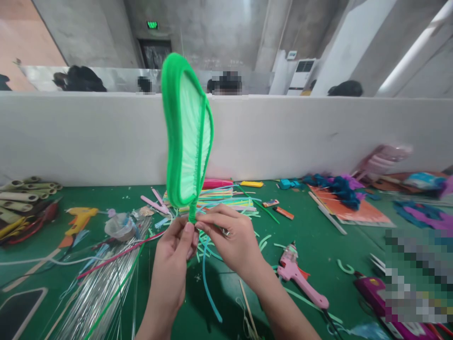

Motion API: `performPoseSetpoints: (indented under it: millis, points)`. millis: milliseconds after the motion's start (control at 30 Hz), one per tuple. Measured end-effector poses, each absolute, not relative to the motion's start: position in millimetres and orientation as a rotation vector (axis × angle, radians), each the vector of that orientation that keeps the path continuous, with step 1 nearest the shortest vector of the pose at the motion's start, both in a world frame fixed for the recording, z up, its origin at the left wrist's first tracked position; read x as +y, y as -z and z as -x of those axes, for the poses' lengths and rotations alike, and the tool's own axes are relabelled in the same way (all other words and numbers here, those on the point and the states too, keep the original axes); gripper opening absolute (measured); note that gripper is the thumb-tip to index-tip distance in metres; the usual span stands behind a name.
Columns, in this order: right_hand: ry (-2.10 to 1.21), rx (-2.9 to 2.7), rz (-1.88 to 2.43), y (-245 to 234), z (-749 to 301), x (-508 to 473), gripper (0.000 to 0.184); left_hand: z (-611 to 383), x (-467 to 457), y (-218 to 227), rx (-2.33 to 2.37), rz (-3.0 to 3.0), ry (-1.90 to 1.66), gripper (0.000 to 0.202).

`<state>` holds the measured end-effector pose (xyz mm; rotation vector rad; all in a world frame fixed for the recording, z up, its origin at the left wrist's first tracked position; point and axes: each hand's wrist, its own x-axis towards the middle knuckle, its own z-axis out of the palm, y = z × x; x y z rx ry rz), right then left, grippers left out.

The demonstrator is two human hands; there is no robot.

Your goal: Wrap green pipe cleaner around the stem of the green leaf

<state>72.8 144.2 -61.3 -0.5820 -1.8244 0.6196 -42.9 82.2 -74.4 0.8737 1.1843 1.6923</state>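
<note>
A green leaf-shaped pipe-cleaner piece (193,137) stands upright before me, with a fuzzy bright green rim, a centre rib and pale green see-through filling. Around its short wrapped stem, the fingers of my left hand (174,257) are closed. My right hand (235,241) pinches the same stem from the other side, thumb and forefinger together at its base. Something small and shiny shows by the right fingers; I cannot tell what it is. Beneath the hands a light blue pipe cleaner (211,288) curves down; its upper end is hidden.
Behind the hands lie cut pipe cleaners (230,200). A pink glue gun (302,278) is at right, a yellow glue gun (79,219) at left. Clear thin rods (113,278), a plastic cup (120,226) and a phone (21,311) lie left. A white partition (283,141) closes off the back.
</note>
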Motion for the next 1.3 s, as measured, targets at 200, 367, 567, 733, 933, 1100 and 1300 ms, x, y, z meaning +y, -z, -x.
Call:
performPoseSetpoints:
  millis: [200,367,567,733,933,1100,1300]
  points:
    - [-0.784,-1.712,0.655,62.0,-66.3,140.9,0.013,38.7,83.6,83.6,1.659,-1.078,-1.843,0.032]
    - [-0.953,-1.614,0.665,60.5,-68.1,138.6,0.017,34.6,82.6,80.8,1.48,-1.056,-1.905,0.026]
    - [-0.994,-1.632,0.684,52.7,-69.4,128.2,0.016,34.5,76.9,76.0,1.104,-0.827,-1.97,0.021]
    - [-0.819,-1.654,0.733,50.0,-64.1,108.7,0.012,36.6,71.9,70.8,0.964,-0.627,-1.962,0.025]
    - [-0.274,-1.778,0.771,47.9,-58.0,84.1,0.011,37.0,70.0,67.8,0.998,-0.586,-1.947,0.026]
    - [-0.148,-1.891,0.8,44.3,-52.7,78.1,0.02,40.7,70.0,64.8,1.009,-0.622,-1.912,0.025]
    - [-0.297,-1.925,0.786,43.7,-59.3,86.5,0.015,45.4,68.6,71.2,0.997,-0.62,-1.905,0.019]
